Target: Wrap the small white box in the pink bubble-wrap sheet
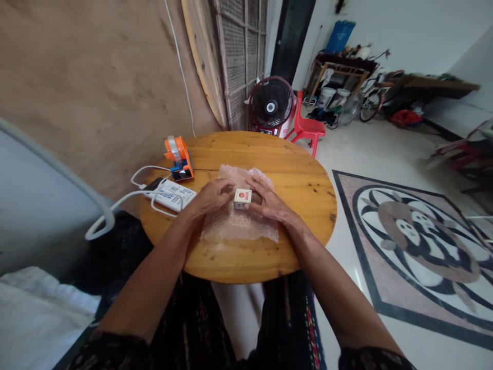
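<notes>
A small white box with a red mark [242,198] stands on a sheet of bubble wrap [241,226] spread over the round wooden table [304,205]. My left hand [210,198] touches the box's left side with curled fingers. On the box's right side rests my right hand [269,200], its fingers bent around the box. Together both hands hold the box over the wrap.
An orange tape dispenser [177,156] sits at the table's back left, beside a white power bank [173,195] with white cables. Behind the table stand a floor fan [271,105] and a red plastic chair [306,126]. A patterned floor inlay lies to the right.
</notes>
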The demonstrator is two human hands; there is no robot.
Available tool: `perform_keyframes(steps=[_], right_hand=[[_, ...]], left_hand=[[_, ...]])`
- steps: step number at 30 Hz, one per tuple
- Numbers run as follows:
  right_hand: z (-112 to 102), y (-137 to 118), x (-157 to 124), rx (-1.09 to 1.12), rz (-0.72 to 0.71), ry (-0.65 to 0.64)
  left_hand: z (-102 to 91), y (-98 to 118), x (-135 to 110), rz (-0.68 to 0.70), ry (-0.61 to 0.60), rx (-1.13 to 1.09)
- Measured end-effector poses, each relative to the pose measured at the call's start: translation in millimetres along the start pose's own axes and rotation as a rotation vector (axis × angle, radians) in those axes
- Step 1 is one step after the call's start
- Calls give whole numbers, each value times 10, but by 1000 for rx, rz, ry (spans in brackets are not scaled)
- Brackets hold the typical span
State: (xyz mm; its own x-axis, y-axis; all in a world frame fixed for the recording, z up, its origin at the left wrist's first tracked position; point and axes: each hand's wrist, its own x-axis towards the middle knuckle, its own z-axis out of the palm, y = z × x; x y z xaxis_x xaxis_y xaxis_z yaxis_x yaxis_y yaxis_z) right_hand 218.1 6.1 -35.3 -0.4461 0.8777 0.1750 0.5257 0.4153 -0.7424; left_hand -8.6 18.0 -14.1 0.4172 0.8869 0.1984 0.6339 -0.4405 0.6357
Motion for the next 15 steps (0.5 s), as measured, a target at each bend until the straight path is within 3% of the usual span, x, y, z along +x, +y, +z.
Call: perform_keyframes(steps=[3, 7, 11, 15], right_hand=[[-13, 2, -8, 46, -10, -4], [-49, -23, -23, 110, 23, -21], [-90, -83, -42, 150, 57, -18], [-98, -103, -52, 177, 52, 4]], left_hand=[[-156, 180, -164, 28, -34, 170], [-237, 455, -593, 170, -70, 308], [-66, 493, -945, 256, -47, 430], [118, 444, -991, 256, 13, 461]])
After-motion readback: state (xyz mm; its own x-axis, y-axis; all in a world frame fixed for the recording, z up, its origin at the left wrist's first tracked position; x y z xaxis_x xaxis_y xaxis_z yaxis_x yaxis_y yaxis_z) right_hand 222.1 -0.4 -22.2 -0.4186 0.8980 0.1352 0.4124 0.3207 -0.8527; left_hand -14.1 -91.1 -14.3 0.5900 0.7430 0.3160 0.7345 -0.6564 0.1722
